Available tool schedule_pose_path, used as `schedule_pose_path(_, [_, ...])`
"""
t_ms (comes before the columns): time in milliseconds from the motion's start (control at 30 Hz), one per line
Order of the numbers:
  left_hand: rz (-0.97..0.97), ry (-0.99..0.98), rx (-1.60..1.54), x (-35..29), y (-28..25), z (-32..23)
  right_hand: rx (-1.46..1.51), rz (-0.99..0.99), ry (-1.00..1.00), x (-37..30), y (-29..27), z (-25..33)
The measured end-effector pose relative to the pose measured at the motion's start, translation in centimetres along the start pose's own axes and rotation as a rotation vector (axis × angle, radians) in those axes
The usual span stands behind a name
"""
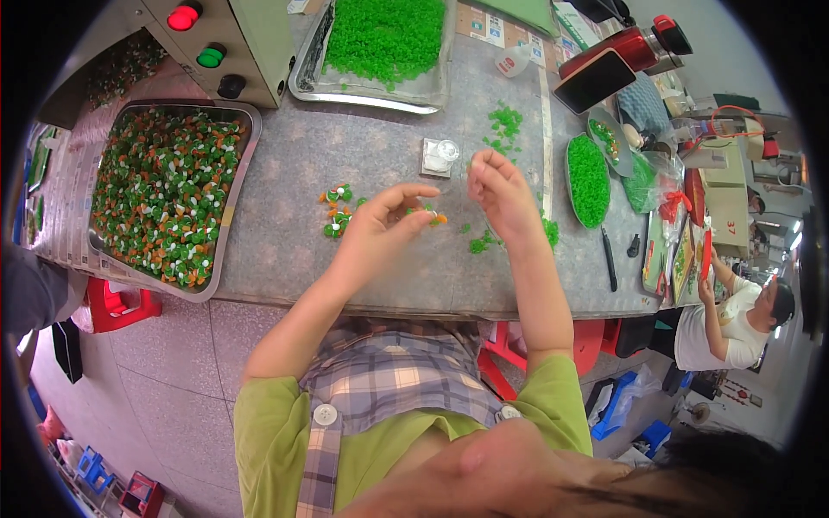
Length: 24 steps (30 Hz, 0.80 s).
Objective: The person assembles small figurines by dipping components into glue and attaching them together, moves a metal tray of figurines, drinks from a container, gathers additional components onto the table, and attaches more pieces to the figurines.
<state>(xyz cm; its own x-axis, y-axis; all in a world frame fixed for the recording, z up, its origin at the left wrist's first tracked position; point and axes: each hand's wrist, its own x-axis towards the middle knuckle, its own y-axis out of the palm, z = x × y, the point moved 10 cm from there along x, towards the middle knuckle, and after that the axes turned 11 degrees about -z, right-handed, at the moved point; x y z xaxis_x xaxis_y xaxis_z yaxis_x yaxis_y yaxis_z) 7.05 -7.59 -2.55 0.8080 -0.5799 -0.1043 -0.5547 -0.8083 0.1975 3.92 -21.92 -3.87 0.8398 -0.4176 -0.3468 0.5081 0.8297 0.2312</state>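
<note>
Over the table, my left hand (384, 226) is curled round a small green, white and orange plastic piece (437, 217), part of which shows past the fingertips. My right hand (503, 197) is raised beside it with thumb and fingers pinched together; what they hold, if anything, is too small to make out. Between and beyond the hands sits a small square white holder (436, 158) with a round clear top. Several assembled green, white and orange pieces (338, 223) lie left of my left hand. Loose green pieces (504, 126) are scattered beyond my right hand.
A metal tray (250, 164) heaped with assembled pieces stands at left, below a machine box (233, 47) with lit buttons. Another tray (371, 102) holds green pieces. An oval dish (571, 186) of green pieces, a black pen (610, 259) and a phone (596, 80) lie at right. Another person (724, 328) works farther right.
</note>
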Motion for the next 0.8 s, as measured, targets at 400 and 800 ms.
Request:
schedule_pose_path(400, [-0.078,-0.264,-0.332,0.3,-1.8,1.6,0.170,-0.025,0.096,2.1,0.0,-1.6])
schedule_pose_path(800, [0.015,-0.306,-0.442,-0.3,-0.1,0.9,0.159,-0.040,0.063,1.3,0.0,-1.1])
